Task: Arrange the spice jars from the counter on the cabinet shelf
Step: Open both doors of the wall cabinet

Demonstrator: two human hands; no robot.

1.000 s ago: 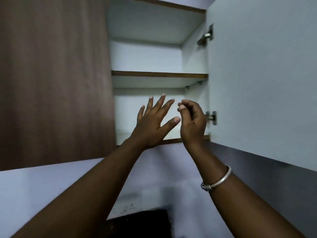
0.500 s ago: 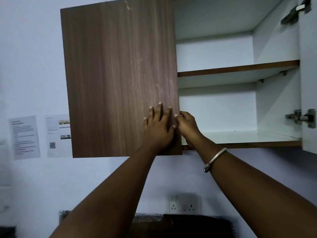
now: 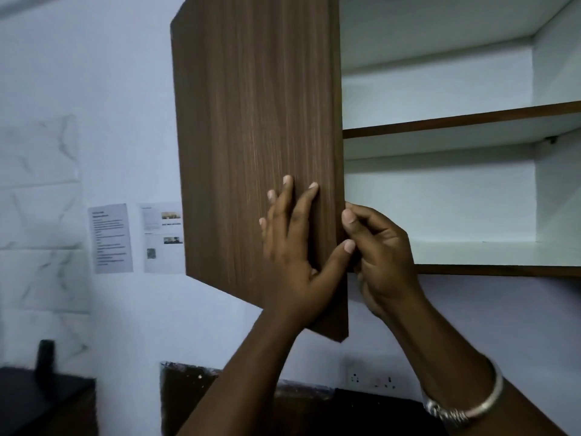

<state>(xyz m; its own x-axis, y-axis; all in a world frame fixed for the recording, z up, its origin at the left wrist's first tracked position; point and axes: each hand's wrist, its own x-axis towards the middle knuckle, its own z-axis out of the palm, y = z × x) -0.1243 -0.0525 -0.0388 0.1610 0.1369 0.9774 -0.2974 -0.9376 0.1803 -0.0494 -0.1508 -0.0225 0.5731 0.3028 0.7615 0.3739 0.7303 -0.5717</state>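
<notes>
1. Fingers of the left hand are spread flat against the outer face of the left cabinet door, with the thumb hooked toward the door's free edge. Fingers of the right hand are curled around that same edge, pinching it from the inner side.
2. The wood-grain door is shown standing part-way open, angled out from the cabinet. A metal bangle is worn on the right wrist.
3. Progress is judged to be at the opening stage only: the cabinet is being made accessible, and no jar has been placed.
4. The lower shelf and the upper shelf are seen bare and white inside, with brown front edging.
5. The spice jars are not visible anywhere in this view, so their look cannot be described. They are presumed to be on the tabletop below, of which only a dark strip is seen under a wall socket.
6. Remaining work, as judged: the door is to be swung clear, and every jar is to be fetched and arranged on a shelf.
7. Two printed sheets are fixed to the wall left of the door.
</notes>
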